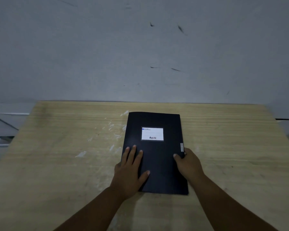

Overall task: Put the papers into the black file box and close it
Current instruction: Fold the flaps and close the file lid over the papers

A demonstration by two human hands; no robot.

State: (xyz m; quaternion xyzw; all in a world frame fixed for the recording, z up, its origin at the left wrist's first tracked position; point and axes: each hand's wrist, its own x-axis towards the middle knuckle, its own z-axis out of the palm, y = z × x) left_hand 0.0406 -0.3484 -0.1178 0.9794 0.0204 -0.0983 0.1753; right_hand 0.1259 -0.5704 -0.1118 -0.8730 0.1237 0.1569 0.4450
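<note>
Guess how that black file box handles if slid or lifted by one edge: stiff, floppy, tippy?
The black file box lies flat and low on the wooden table, so tipping or rolling looks unlikely. Its lid stays flat under the left hand, suggesting fairly stiff. The right hand grips the clasp edge; the smooth cover would probably slide easily.

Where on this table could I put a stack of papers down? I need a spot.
Bare wood lies left of the black file box, out to the table edge, and equally on its right. A narrower strip runs behind it toward the wall. The near middle is crowded: left hand and right hand.
</note>
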